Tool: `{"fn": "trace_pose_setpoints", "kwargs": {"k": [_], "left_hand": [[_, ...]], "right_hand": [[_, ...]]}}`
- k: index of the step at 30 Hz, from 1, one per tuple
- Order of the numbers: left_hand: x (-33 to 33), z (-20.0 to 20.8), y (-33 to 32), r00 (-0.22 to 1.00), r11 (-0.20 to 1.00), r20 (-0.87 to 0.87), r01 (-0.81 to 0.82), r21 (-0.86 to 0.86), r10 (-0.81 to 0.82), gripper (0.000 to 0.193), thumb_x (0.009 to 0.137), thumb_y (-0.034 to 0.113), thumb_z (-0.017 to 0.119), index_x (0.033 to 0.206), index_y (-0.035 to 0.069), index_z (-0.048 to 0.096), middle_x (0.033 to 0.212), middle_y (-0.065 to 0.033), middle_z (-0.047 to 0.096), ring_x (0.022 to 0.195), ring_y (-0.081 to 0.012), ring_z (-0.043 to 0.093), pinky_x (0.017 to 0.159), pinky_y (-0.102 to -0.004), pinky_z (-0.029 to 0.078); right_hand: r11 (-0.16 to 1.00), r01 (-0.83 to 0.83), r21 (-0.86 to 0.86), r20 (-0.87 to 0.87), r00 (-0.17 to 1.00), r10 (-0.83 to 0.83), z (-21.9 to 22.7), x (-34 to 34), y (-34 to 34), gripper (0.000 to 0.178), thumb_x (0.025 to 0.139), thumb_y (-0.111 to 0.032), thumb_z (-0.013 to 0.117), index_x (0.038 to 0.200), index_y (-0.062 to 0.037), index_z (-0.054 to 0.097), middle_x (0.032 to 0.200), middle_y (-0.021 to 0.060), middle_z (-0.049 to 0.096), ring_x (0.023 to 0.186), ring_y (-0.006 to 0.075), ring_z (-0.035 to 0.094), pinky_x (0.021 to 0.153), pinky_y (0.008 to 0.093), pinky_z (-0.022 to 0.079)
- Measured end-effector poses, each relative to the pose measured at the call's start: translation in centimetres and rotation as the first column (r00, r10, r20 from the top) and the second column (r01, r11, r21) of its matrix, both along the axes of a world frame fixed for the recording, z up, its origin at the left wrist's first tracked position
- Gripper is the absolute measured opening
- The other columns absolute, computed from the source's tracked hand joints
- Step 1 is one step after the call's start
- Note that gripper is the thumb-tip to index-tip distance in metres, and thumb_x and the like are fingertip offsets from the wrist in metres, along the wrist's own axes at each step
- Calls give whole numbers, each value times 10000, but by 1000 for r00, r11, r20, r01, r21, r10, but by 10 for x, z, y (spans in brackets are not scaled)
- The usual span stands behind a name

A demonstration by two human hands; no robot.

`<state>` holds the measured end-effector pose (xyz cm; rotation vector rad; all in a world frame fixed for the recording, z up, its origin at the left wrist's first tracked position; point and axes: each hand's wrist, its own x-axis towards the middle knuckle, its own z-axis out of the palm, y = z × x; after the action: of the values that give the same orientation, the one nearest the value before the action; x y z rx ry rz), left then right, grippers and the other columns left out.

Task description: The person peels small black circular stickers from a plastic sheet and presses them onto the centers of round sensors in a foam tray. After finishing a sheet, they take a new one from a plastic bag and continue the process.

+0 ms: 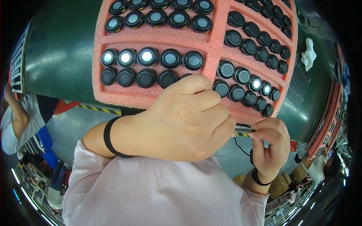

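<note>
Closed in a fist, back of the hand up, my left hand [192,116] is in front of the near edge of a pink foam tray [209,49]. A thin, shiny, silvery piece with a dark tip [243,129] spans the gap between my hands. Its left end goes in behind the left hand's fingers, so its full shape is hidden. My right hand [270,143] pinches the other end between thumb and fingertips. Rows of round black caps [146,77] fill the tray's compartments, several with pale grey discs on top. The left hand covers part of the nearest row.
The tray lies on a green worktop [62,56]. A crumpled white cloth [309,54] rests at the right, beyond which pink trays [325,116] are stacked. Another person's arm [19,116] shows at the far left. Cardboard boxes [279,184] stand behind my right arm.
</note>
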<state>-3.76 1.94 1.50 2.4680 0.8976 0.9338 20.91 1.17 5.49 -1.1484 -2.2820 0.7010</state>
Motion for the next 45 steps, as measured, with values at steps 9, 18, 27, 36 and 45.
{"fn": "trace_pose_setpoints", "kwargs": {"k": [9,18,27,36,45], "left_hand": [[1,1,-1,1000,1000,19,5,-8,-4,229,687,260,761,779,79,652,667,20,482,598,-158,463,613,-317,364],[0,4,1,1000,1000,13,3,-21,-3,230,675,248,761,780,73,656,670,16,488,593,-157,466,611,-316,359],[2,4,-2,999,1000,35,-14,-6,15,221,679,228,759,787,61,663,666,13,487,590,-158,462,619,-321,365],[0,7,-1,1000,1000,13,7,-9,-7,224,671,223,757,790,57,665,663,15,486,586,-154,461,605,-314,359],[0,7,2,1000,1000,16,7,-21,-7,218,677,221,766,783,62,659,653,16,476,575,-152,451,594,-315,342]], "right_hand": [[1000,-4,12,3,1000,4,-1,1,0,295,694,69,757,912,-36,589,842,106,666,703,261,624,627,350,476],[999,-43,30,4,999,43,-4,4,1,233,761,75,733,890,-26,567,850,124,665,720,257,616,654,343,484],[998,-53,33,39,998,52,-3,3,2,238,771,80,728,904,-23,560,846,128,666,727,256,619,662,354,491],[998,-48,46,19,999,47,-4,2,2,238,769,88,719,902,-21,555,844,127,662,724,264,615,657,356,488],[994,-77,71,15,997,76,-5,3,3,254,749,109,695,908,-25,549,850,135,664,724,272,617,654,362,490]]}}
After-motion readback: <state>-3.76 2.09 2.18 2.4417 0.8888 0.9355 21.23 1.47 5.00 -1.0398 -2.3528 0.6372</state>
